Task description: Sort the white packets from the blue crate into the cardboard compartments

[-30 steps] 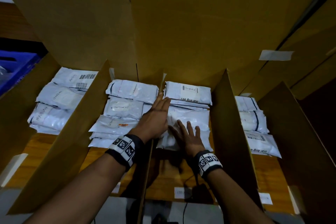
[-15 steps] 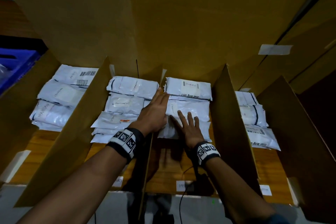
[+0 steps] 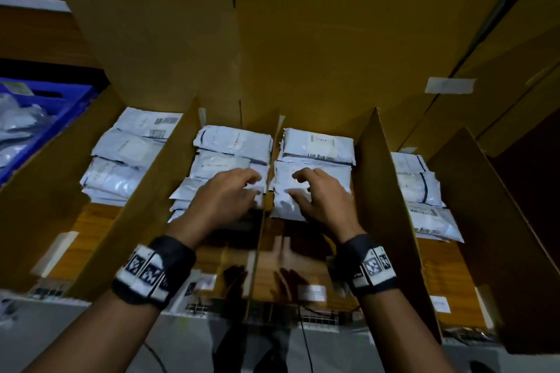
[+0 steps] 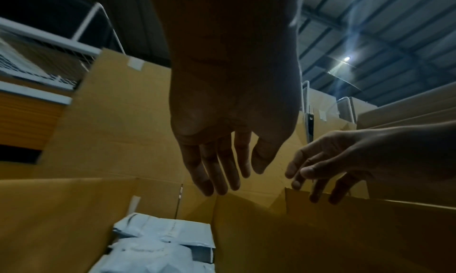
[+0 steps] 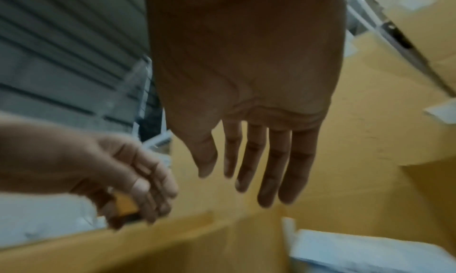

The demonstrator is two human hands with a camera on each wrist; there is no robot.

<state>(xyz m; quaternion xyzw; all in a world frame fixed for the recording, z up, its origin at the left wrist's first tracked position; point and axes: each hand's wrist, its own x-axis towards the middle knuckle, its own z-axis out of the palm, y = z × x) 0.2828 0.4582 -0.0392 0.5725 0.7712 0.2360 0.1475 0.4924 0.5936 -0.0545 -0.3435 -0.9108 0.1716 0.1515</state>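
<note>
Cardboard compartments part-filled; both hands empty above the two middle bays.

White plastic packets (image 3: 318, 179) lie stacked in four brown cardboard compartments split by upright cardboard dividers (image 3: 266, 179). Left hand (image 3: 225, 197) hangs over the stack in the second bay, right hand (image 3: 322, 195) over the stack in the third; fingers of both loose and slightly bent, holding nothing, as both wrist views confirm. Whether the fingertips touch the top packets cannot be told. Blue plastic crate (image 3: 45, 112) sits at far left with more white packets (image 3: 15, 127) inside. Judgement: a placing step is finished, stacks settled. Next move calls for a reach left into the crate, a grip on one packet, a read of its label, then the matching bay.
</note>
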